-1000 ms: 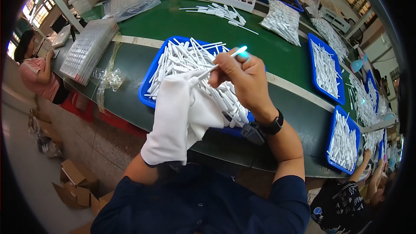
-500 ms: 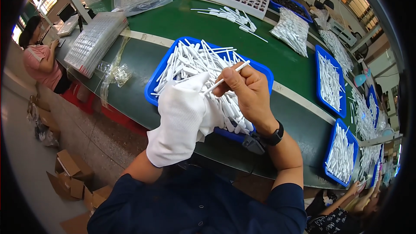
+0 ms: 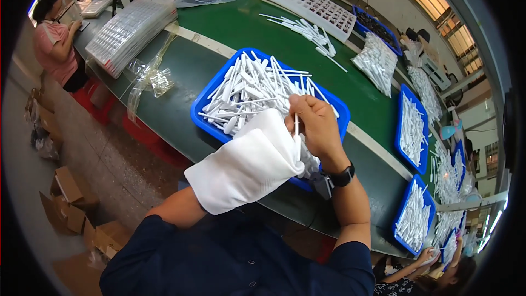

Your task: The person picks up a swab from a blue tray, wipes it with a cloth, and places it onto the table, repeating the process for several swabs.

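A white cloth [image 3: 246, 164] covers my left hand and wrist, hiding the fingers, so their grip does not show. My right hand [image 3: 315, 126] is closed, pinching the thin end of a white plastic stick [image 3: 297, 131] between thumb and fingers. The stick hangs nearly upright, its thicker lower end against the right end of the cloth. Beneath and beyond both hands, a blue tray [image 3: 200, 111] holds a heap of similar white sticks [image 3: 255, 85]. A dark watch [image 3: 343, 176] is on my right wrist.
Loose white sticks [image 3: 312, 34] lie on the green table [image 3: 219, 16], near a white foam tray [image 3: 309, 5] and a bagged bundle [image 3: 375, 61]. Two more blue trays [image 3: 399, 148] of sticks stand at right. Clear plastic trays [image 3: 129, 33] are stacked at left. A person [image 3: 55, 44] sits far left.
My right hand has turned the stick from slanting to nearly upright, its lower end now at the cloth's right end. The covered left hand has lowered, and the cloth lies flatter. The view has shifted.
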Available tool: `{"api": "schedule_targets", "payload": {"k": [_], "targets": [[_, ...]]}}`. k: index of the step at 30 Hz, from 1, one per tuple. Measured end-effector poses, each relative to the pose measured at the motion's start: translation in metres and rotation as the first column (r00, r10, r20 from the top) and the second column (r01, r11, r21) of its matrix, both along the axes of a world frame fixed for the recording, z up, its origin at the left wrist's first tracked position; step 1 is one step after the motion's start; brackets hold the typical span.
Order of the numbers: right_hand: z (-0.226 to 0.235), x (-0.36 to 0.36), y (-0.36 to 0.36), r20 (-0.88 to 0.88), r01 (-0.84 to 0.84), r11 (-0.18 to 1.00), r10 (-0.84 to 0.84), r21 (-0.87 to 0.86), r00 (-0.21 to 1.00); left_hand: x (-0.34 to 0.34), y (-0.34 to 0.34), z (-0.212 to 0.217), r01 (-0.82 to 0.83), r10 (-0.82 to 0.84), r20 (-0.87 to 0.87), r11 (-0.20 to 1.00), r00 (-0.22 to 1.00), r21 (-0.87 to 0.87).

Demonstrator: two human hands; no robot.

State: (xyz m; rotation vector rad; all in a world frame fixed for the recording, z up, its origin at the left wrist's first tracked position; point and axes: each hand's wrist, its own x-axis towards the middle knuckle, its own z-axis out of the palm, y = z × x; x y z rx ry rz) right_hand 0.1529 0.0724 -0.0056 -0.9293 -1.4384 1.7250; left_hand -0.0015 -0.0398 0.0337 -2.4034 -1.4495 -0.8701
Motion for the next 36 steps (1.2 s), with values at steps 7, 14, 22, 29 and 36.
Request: {"api": "schedule_targets", "payload": {"k": [7, 14, 22, 29, 36], "targets": [[0.025, -0.033, 0.054, 0.631, -0.261, 0.925, 0.029, 0.278, 0.776, -0.006, 0.005, -0.032, -0.177, 0.236, 0.269, 0.958, 0.934, -0.224], [-0.007, -0.023, 0.197, 0.695, -0.426, 0.556, -0.485, 0.714, 0.531, -0.030, 0.016, -0.059, 0.250, -0.008, 0.652, 0.927, 0.758, -0.279], [-0.068, 0.007, 0.311, 0.800, -0.471, 0.672, -0.584, 0.572, 0.138, -0.041, 0.017, -0.074, 0.473, 0.044, 0.935, 0.854, 0.351, -0.218], [-0.057, 0.015, 0.300, 0.800, -0.314, 0.765, -0.599, 0.562, -0.030, -0.037, 0.025, -0.072, 0.699, 0.321, 0.944, 0.692, -0.075, -0.180], [-0.002, 0.068, 0.191, 0.859, -0.257, 0.845, -0.504, 0.469, -0.093, -0.030, 0.022, -0.051, 0.791, 0.456, 0.863, 0.600, -0.219, -0.117]]}}
